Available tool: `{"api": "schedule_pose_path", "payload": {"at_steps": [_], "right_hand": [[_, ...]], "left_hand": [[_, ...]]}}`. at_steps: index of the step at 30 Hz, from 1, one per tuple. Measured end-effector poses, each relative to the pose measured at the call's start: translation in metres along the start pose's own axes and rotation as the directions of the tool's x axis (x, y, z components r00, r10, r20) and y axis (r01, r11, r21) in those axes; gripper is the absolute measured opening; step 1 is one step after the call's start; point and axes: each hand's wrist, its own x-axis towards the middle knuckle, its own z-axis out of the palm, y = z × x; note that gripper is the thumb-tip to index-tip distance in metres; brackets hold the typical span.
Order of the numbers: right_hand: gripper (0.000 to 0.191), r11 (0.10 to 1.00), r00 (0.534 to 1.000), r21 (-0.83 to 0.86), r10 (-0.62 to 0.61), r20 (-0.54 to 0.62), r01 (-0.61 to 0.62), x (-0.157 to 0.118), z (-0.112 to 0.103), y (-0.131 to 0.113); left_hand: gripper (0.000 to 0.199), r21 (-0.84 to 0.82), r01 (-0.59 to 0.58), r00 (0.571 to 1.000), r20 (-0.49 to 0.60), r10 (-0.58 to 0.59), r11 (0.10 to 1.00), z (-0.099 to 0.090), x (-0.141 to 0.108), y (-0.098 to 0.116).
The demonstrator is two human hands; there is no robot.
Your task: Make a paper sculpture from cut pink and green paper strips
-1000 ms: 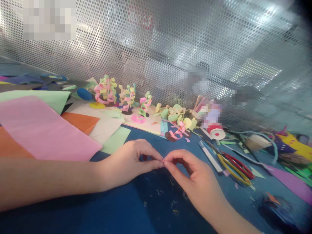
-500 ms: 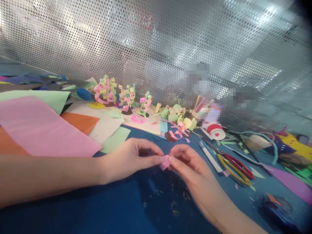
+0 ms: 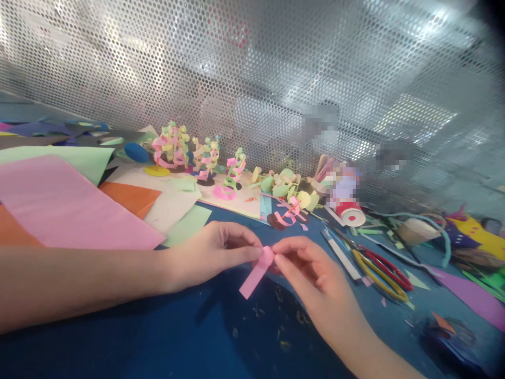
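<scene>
Bare-skinned, a person's left arm (image 3: 87, 287) reaches in almost level from the left, its wrist nearly straight, while the right arm (image 3: 369, 337) slants up from the lower right. The left-hand grip (image 3: 211, 257) and right-hand grip (image 3: 311, 273) face each other, fingertips just apart, each thumb and forefinger drawn together in a pinch, the other fingers curled behind.

Clear to me: near stretch of table (image 3: 138, 337), before my left hand (image 3: 215, 258).
Blocked, between left and right hand (image 3: 317, 276): strip (image 3: 253, 280).
Blocked, left: sheets (image 3: 74, 205).
Blocked, ahead: models (image 3: 175, 150), mesh (image 3: 221, 63) behind.
Blocked, right: scissors (image 3: 362, 252) just beyond my right hand, roll (image 3: 353, 215) farther back.
</scene>
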Motion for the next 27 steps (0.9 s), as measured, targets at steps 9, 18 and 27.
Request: {"api": "schedule_pose_path", "payload": {"at_steps": [9, 18, 27], "right_hand": [[0.008, 0.843, 0.946, -0.445, -0.322, 0.033, 0.302, -0.0057, 0.0009, -0.0001], [0.004, 0.968, 0.990, -0.225, -0.128, -0.059, 0.112, -0.0080, 0.0049, 0.0019], [0.011, 0.997, 0.996, 0.005, 0.082, -0.020, -0.082, -0.0037, 0.0046, -0.0044]], "left_hand": [[0.015, -0.053, -0.011, 1.000, -0.008, 0.010, 0.999, 0.0002, 0.0008, -0.0016], [0.021, -0.019, -0.022, 0.999, 0.035, 0.023, 1.000, 0.0002, -0.0003, -0.0027], [0.021, -0.015, -0.054, 0.995, 0.078, 0.055, 0.998, 0.0000, -0.0016, -0.0007]]}}
